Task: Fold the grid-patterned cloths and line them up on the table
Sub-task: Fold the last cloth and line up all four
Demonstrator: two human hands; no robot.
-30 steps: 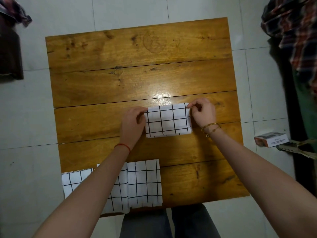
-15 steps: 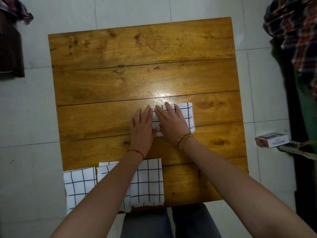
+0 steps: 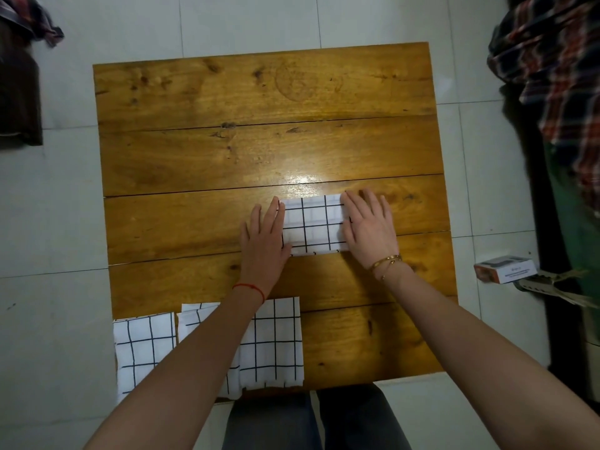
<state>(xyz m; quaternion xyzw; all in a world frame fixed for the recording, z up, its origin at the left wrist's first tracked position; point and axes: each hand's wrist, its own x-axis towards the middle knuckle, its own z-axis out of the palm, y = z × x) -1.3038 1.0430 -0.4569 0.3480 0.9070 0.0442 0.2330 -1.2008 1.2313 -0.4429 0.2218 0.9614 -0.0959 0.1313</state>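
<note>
On the tiled floor (image 3: pixel 65 196): 1 small box (image 3: pixel 504 269) right of the table, plaid fabric (image 3: pixel 558 69) far right, dark cloth (image 3: pixel 19 92) far left.

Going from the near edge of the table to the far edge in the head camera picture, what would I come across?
Grid cloths at the near edge → bare plank → folded grid cloth pressed by left hand and right hand → bare wooden table.

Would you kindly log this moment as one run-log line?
left hand: flat on folded cloth | right hand: flat on it | finished cloths: near table edge
</note>
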